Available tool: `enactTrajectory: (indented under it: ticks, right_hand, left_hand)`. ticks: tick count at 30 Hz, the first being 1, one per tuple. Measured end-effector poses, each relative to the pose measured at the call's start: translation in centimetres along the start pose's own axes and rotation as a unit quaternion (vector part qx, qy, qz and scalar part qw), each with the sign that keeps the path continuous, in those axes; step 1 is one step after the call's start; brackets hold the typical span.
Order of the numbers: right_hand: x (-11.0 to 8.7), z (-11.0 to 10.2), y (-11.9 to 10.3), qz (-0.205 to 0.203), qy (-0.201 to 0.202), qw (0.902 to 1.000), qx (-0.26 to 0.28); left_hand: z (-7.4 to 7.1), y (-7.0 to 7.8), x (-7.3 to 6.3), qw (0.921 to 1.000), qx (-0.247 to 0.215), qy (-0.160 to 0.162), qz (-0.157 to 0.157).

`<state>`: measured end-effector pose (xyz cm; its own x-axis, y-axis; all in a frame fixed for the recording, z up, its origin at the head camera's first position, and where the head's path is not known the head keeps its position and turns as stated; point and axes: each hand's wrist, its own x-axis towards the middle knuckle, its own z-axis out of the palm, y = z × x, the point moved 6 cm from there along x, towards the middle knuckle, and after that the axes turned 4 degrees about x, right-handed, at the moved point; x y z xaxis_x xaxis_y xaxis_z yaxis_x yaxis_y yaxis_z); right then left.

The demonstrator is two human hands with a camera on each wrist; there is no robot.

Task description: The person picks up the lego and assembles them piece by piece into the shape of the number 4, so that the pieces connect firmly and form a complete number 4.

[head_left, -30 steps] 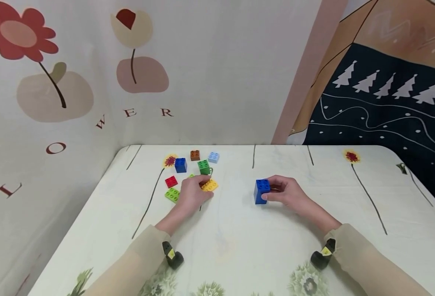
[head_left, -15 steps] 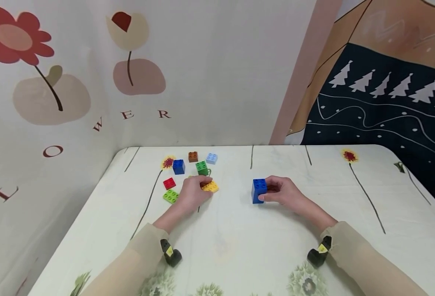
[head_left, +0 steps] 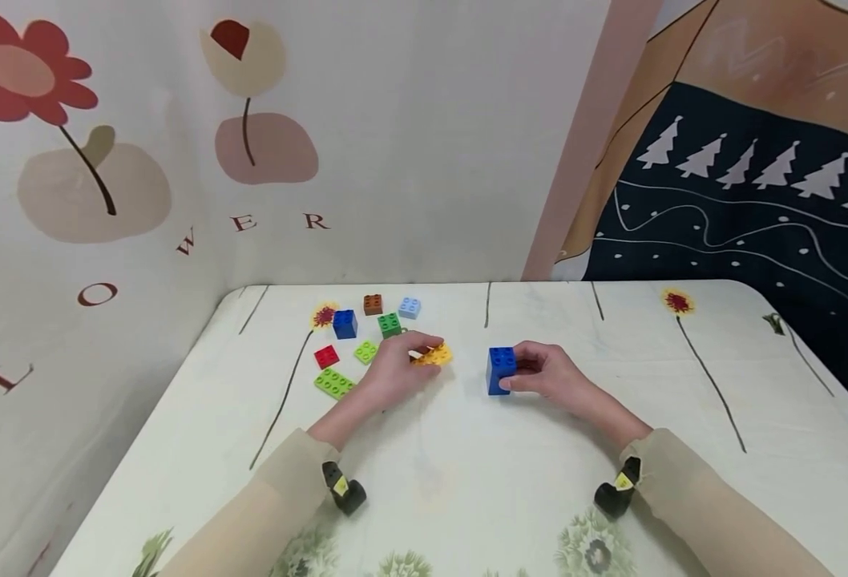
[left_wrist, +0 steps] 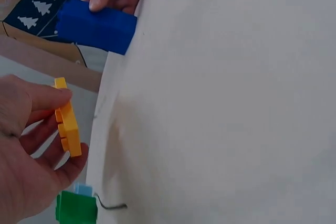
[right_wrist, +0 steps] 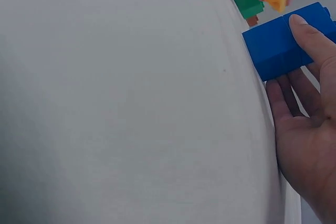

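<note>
My left hand [head_left: 399, 370] pinches a flat yellow building brick [head_left: 438, 354] by its ends between thumb and fingers. In the left wrist view the yellow brick [left_wrist: 68, 121] is tipped on edge, lifted over the table with its shadow on the cloth. Across from it, my right hand [head_left: 550, 375] grips a tall blue block [head_left: 500, 371] that stands upright on the table. A seam across the blue block [right_wrist: 283, 40] in the right wrist view shows two bricks stacked together. A short gap separates the yellow brick from the blue stack.
Loose bricks lie left and behind my left hand: light green [head_left: 333, 383], small light green [head_left: 365, 351], red [head_left: 326, 357], blue [head_left: 345, 324], green [head_left: 389, 324], brown [head_left: 373, 304] and light blue [head_left: 409, 308]. A white flowered cloth [head_left: 453, 481] covers the table.
My left hand has lifted the yellow brick from among the loose bricks and carried it right, toward the blue stack. A small light green brick is now uncovered. My right hand holds still.
</note>
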<state>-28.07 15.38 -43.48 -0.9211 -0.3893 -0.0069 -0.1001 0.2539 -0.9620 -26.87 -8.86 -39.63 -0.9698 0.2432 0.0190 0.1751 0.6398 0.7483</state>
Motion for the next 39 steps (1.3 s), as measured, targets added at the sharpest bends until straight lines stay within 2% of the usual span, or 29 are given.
enactTrajectory:
  ticks: [5,13,18,22,30,39]
  right_hand:
    - [0.2,0.0,-0.1,0.006,0.005,0.9999,-0.009]
    - [0.2,-0.2,-0.2,0.006,0.001,1.0,0.0]
    - [0.2,-0.1,-0.1,-0.006,-0.006,1.0,0.002]
    - [0.2,0.1,-0.1,-0.01,-0.01,0.9999,0.003]
    - [0.1,0.1,0.0,-0.009,-0.009,0.9999,-0.001]
    - [0.1,0.1,0.0,0.0,-0.009,1.0,-0.002]
  left_hand:
    - [0.9,2.1,0.3,0.9989,-0.019,-0.016,0.041]
    - [1.8,5.3,0.5,0.9926,-0.041,-0.022,0.112]
    - [2.2,6.2,0.8,0.9899,-0.034,-0.032,0.134]
    - [2.5,6.2,1.1,0.9898,-0.03,-0.035,0.135]
    - [3.1,6.1,1.4,0.9882,-0.072,-0.056,0.123]
    - [3.2,6.1,1.8,0.9893,-0.066,-0.062,0.114]
